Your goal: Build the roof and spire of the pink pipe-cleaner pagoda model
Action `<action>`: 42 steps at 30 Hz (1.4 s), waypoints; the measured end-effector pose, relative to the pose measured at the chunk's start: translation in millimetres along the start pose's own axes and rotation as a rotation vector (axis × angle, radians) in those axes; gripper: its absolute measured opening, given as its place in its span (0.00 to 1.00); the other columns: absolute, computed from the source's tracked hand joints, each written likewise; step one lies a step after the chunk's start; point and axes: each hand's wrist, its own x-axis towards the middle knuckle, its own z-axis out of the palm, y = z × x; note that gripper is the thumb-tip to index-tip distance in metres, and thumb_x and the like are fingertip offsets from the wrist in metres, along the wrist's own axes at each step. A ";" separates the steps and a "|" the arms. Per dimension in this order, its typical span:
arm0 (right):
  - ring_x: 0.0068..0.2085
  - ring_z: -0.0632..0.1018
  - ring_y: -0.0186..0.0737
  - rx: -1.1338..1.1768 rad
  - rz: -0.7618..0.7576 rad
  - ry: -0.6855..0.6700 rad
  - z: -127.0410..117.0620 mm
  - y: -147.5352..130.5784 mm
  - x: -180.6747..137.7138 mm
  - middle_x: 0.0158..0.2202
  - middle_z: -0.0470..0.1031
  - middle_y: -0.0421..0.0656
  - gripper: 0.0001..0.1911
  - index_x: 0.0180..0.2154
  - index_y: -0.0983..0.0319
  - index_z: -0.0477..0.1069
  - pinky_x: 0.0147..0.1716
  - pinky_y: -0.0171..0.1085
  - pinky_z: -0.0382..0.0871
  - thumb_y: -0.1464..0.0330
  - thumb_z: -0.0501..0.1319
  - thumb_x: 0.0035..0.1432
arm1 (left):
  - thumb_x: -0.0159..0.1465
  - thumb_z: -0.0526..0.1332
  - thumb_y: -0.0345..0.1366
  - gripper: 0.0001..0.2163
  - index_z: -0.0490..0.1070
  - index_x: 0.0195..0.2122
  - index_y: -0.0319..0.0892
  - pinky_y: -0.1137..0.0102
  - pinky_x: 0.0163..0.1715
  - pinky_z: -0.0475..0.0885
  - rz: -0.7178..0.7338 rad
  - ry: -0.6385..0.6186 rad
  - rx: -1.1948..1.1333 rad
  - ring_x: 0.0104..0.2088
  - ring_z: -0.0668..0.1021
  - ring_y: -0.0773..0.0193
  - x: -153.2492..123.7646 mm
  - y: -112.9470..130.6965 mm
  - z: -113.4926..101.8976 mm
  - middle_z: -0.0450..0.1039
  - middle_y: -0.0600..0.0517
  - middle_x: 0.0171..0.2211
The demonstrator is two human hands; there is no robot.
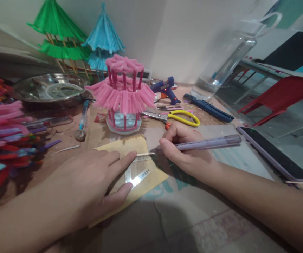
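My left hand [88,179] lies stretched out over a sheet of yellow paper [138,142], its fingers apart. Under its fingertips sits a clear triangular ruler [142,176] with printed marks. Along the ruler's upper edge runs a thin pale stick [144,154], with my index fingertip at its left end. My right hand [184,151] is closed around a light purple pen [206,143], whose tip is close to the stick's right end. Just beyond the paper stands a pink pipe-cleaner tower [125,93] on a pale base.
Yellow-handled scissors [184,117], a blue glue gun [166,89] and a dark blue tool [209,108] lie behind my right hand. A phone [272,153] is at right, near a water bottle [220,66]. Pipe cleaners [6,137] and a metal bowl [25,93] are at left.
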 end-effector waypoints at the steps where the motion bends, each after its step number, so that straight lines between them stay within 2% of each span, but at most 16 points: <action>1: 0.21 0.65 0.29 0.004 -0.002 -0.007 1.2 -2.7 -0.5 0.22 0.65 0.34 0.09 0.27 0.59 0.61 0.20 0.31 0.58 0.67 0.59 0.58 | 0.62 0.51 0.43 0.25 0.67 0.59 0.45 0.55 0.36 0.73 0.006 0.004 -0.002 0.39 0.80 0.45 -0.4 -0.2 -0.1 0.79 0.43 0.41; 5: 0.22 0.67 0.29 -0.024 0.034 -0.072 4.7 -9.2 -1.7 0.23 0.68 0.36 0.04 0.30 0.60 0.67 0.21 0.31 0.59 0.68 0.61 0.57 | 0.63 0.50 0.43 0.24 0.67 0.59 0.44 0.53 0.37 0.73 0.032 0.027 -0.009 0.40 0.80 0.45 -3.1 -1.5 1.2 0.79 0.43 0.41; 11: 0.22 0.66 0.29 -0.060 0.045 -0.074 5.7 -1.4 -1.4 0.23 0.68 0.36 0.09 0.26 0.59 0.62 0.20 0.31 0.58 0.67 0.59 0.57 | 0.63 0.50 0.42 0.24 0.69 0.58 0.44 0.55 0.38 0.74 0.061 0.050 -0.019 0.40 0.80 0.47 -3.1 -2.0 2.9 0.79 0.44 0.41; 18: 0.21 0.65 0.28 -0.062 0.049 -0.084 7.4 0.1 -1.0 0.22 0.67 0.35 0.09 0.26 0.60 0.62 0.19 0.30 0.57 0.68 0.59 0.56 | 0.64 0.49 0.43 0.25 0.67 0.59 0.40 0.56 0.35 0.74 0.078 0.065 0.016 0.38 0.80 0.48 -3.9 -1.8 3.0 0.79 0.42 0.39; 22: 0.21 0.65 0.28 -0.045 0.061 -0.087 8.0 0.6 -1.2 0.22 0.67 0.35 0.09 0.26 0.60 0.62 0.20 0.31 0.57 0.68 0.59 0.57 | 0.65 0.49 0.43 0.25 0.67 0.59 0.40 0.55 0.37 0.74 0.082 0.067 0.015 0.39 0.80 0.47 -3.2 -1.5 2.7 0.79 0.42 0.39; 42: 0.22 0.64 0.28 -0.096 0.029 -0.098 7.3 0.2 -0.3 0.22 0.67 0.35 0.09 0.25 0.60 0.61 0.21 0.31 0.57 0.69 0.59 0.56 | 0.64 0.51 0.43 0.24 0.67 0.60 0.42 0.58 0.37 0.74 0.056 0.062 -0.012 0.39 0.80 0.48 -3.8 -1.6 2.9 0.79 0.43 0.40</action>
